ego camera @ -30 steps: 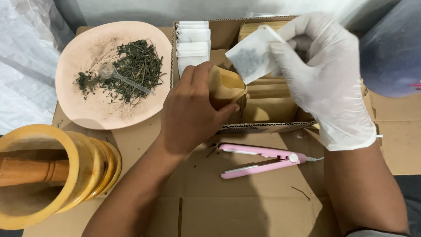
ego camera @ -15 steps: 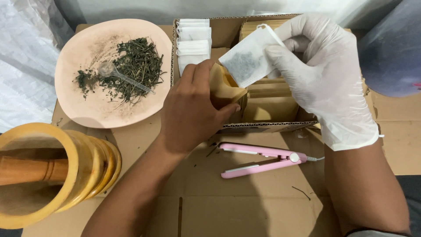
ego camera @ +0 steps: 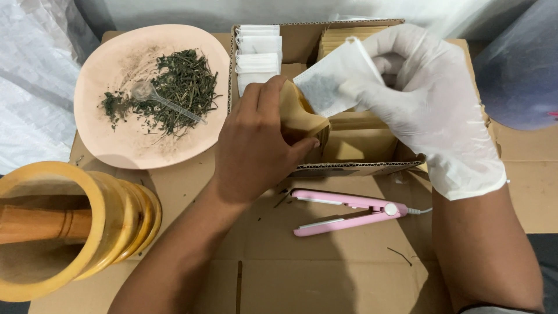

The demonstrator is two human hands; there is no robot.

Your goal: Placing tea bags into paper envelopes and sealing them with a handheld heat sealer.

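Head view, looking straight down: the bare left hand [ego camera: 256,145] comes in from the lower left with its forearm angled across the cardboard, fingers curled round a small tan paper envelope [ego camera: 299,113] and holding its mouth up toward the other hand. The right hand [ego camera: 430,110], in a white glove, reaches in from the lower right, wrist bent, and pinches a white filter sachet [ego camera: 328,87] between thumb and fingers; the sachet's lower corner sits right at the envelope's opening, touching or nearly so. Both hands hover over an open cardboard box [ego camera: 354,168] that holds stacks of white sachets [ego camera: 258,55] beyond the left hand and tan envelopes [ego camera: 349,38] behind the gloved one. Just below the hands, a pink mini sealer [ego camera: 346,210] lies on the flattened cardboard sheet [ego camera: 325,273] serving as the work surface. Left of the left hand rests a peach plate [ego camera: 116,151] with dried green herbs [ego camera: 174,87] and a clear plastic spoon [ego camera: 165,103]. Further left and nearer, a wooden mortar [ego camera: 70,232] lies with its pestle [ego camera: 40,224] inside. Crumpled clear plastic sheeting [ego camera: 29,87] edges the far left.
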